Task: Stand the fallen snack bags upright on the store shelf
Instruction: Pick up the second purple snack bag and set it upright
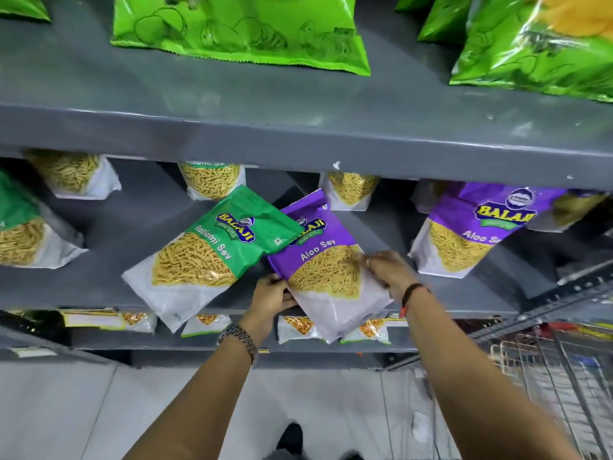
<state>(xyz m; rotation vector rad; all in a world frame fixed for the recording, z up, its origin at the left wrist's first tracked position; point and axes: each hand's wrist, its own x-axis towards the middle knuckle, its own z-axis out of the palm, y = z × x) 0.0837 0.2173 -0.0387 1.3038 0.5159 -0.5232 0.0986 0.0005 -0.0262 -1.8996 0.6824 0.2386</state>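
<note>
Gripping the purple Aloo Sev bag (326, 260) with both hands, left hand (270, 298), right hand (388, 270), green Ratlami Sev bag (212, 254) overlapping it

**Crowded middle shelf, open gaps at left**

The grey metal middle shelf (109, 227) shows bare floor between the tilted green Ratlami Sev bag (212, 257) and the left-end sev bag (30, 234). The purple Aloo Sev bag (328, 270) overlaps the green one. The upper shelf lip (298, 141) overhangs; a wire trolley (557, 366) stands at right.
</note>
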